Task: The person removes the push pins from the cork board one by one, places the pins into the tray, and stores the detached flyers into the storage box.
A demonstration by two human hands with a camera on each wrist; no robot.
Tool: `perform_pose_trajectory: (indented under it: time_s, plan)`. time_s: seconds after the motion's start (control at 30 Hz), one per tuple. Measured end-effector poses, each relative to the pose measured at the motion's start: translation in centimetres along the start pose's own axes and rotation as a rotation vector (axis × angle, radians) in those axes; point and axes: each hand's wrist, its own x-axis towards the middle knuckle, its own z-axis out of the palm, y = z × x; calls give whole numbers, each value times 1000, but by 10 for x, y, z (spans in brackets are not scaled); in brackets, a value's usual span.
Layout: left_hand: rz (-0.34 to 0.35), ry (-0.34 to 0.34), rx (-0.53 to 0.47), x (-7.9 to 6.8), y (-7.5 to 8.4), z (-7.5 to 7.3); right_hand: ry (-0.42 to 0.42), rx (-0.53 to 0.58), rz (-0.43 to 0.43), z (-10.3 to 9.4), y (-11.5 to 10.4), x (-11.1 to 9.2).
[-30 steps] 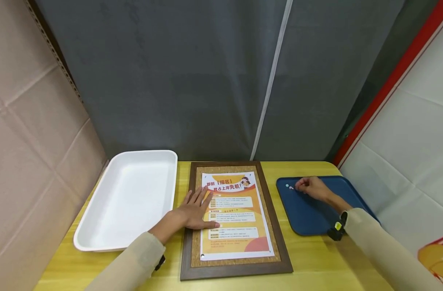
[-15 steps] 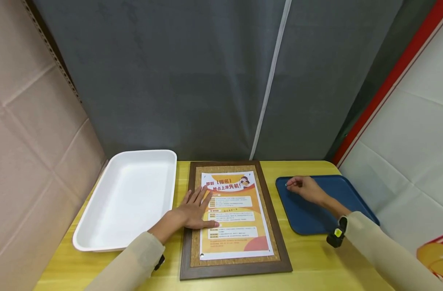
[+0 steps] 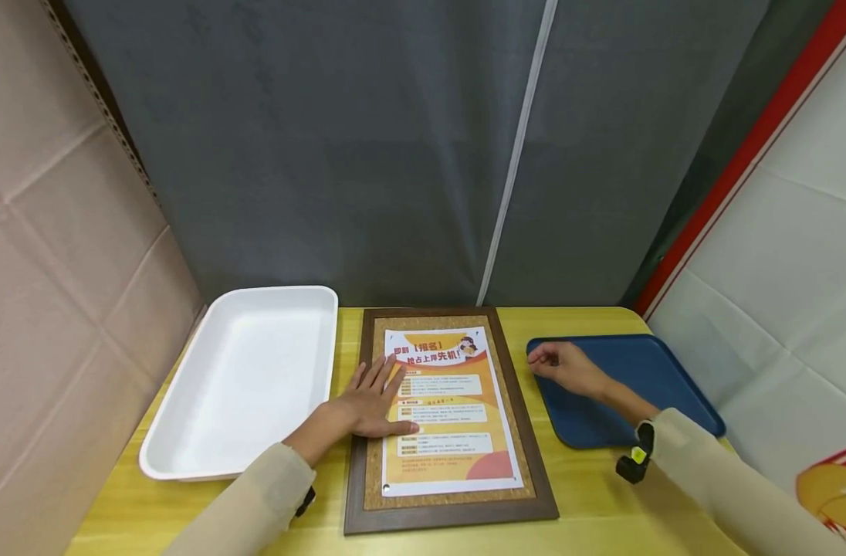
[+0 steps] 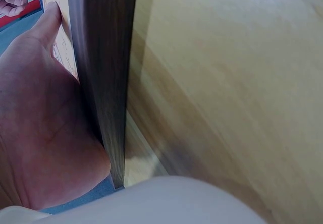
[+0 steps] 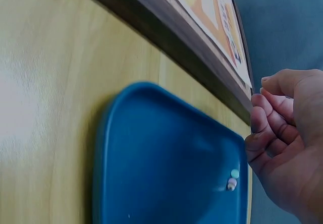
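Note:
In the head view a printed poster (image 3: 440, 417) lies on a brown-framed cork board (image 3: 377, 506). A small dark round pin (image 3: 386, 488) marks its lower left corner. My left hand (image 3: 370, 405) presses flat across the poster's left side and the frame, fingers spread. Over the left rim of the blue tray (image 3: 624, 417), my right hand (image 3: 569, 369) pinches thumb and index finger together; in the right wrist view a tiny pale bit of a pushpin (image 5: 261, 90) shows between them. Green (image 5: 235, 173) and pink (image 5: 231, 183) pushpins lie in the tray.
A deep white tray (image 3: 238, 455) stands left of the board on the yellow wooden table (image 3: 590, 502). A grey curtain (image 3: 367, 154) closes off the back. Cloth-covered side walls (image 3: 69, 270) rise on both sides.
My right hand has moved left from the small pushpins in the blue tray to the tray's left rim, fingertips together. The left hand has stayed on the poster.

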Motion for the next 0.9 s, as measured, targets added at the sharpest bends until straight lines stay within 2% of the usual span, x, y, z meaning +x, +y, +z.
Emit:
perform_pose_trajectory:
  time_s: [0.17,0.4,0.67,0.9]
  plan:
    - [-7,9,-2,1,1,-1,-31,7,-29,6,-10,1]
    - [-17,6,-2,2,0,-1,-89,27,-7,20,-29,4]
    - [-16,11,-6,1,2,0,-146,58,-59,40,-52,4]
    - [-9,27,-2,0,1,2,-194,79,-109,56,-62,3]
